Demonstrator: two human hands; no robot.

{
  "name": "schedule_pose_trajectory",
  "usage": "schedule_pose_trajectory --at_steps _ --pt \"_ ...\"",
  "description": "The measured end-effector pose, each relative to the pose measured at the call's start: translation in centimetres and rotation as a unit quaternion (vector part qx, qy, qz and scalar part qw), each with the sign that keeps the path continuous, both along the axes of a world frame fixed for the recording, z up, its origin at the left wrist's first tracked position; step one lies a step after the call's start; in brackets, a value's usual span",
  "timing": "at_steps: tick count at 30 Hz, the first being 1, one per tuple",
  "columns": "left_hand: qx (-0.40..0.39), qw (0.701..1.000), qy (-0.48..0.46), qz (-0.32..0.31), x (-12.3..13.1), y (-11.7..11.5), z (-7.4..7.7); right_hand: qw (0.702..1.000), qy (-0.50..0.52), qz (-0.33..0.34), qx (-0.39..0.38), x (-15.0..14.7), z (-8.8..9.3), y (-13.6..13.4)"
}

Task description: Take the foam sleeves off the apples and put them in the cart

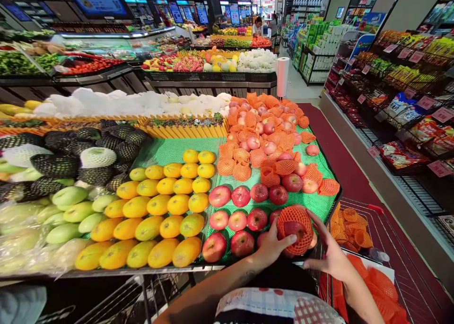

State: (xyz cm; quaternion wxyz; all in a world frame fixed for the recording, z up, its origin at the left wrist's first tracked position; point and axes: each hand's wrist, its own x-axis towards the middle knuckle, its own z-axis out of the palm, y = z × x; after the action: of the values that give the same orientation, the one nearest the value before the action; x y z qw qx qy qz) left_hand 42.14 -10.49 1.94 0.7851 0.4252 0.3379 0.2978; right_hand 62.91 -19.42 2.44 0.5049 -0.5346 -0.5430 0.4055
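Both my hands hold one red apple wrapped in an orange foam net [295,229] at the front right corner of the fruit stand. My left hand [271,246] grips the net's left side with thumb and fingers. My right hand [328,250] cups its right side. Bare red apples [241,196] lie in neat rows just left of my hands on green mesh matting [173,151]. Further back lie more apples, some in orange nets [264,125], mixed with loose empty nets.
Yellow mangoes [166,205] sit in rows left of the apples, green mangoes [69,203] and netted fruit beyond. A red shopping cart [386,239] with discarded orange nets stands at my right. Snack shelves [407,101] line the red-floored aisle. People stand far back.
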Motion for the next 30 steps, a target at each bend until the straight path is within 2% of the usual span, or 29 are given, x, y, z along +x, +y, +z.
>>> schedule_pose_trajectory --at_steps 4,7,10,12,15,18,24,27,30 --pt "0.021 0.999 0.015 0.02 -0.1 -0.4 -0.3 0.986 0.077 -0.149 -0.008 -2.4 0.5 1.3" --pt "0.025 0.998 0.019 0.047 -0.2 -0.7 -0.8 0.967 0.044 -0.249 -0.019 -4.6 0.2 1.9" --pt "0.035 0.996 0.021 0.079 -0.4 -0.7 -1.5 0.944 -0.012 -0.328 -0.021 -5.5 0.4 1.8" --pt "0.036 0.994 0.03 0.098 -0.5 -0.6 -2.0 0.943 -0.031 -0.328 -0.05 -5.1 0.9 1.6" --pt "0.02 0.991 0.042 0.123 -0.7 -0.6 -2.5 0.962 -0.035 -0.249 -0.109 -3.8 2.1 1.5" --pt "0.009 0.992 0.045 0.117 -0.9 -0.8 -2.6 0.974 -0.048 -0.191 -0.11 -3.0 3.0 1.6" --pt "0.029 0.995 0.042 0.086 -1.4 -0.8 -1.7 0.968 -0.093 -0.233 0.001 -3.9 3.0 1.7" --pt "0.048 0.997 0.012 0.065 -1.7 -0.5 -1.2 0.958 -0.129 -0.255 0.024 -4.2 2.8 1.3" --pt "0.032 0.998 -0.011 0.044 -2.0 -0.1 -1.3 0.947 -0.192 -0.253 0.041 -4.0 3.1 0.7"
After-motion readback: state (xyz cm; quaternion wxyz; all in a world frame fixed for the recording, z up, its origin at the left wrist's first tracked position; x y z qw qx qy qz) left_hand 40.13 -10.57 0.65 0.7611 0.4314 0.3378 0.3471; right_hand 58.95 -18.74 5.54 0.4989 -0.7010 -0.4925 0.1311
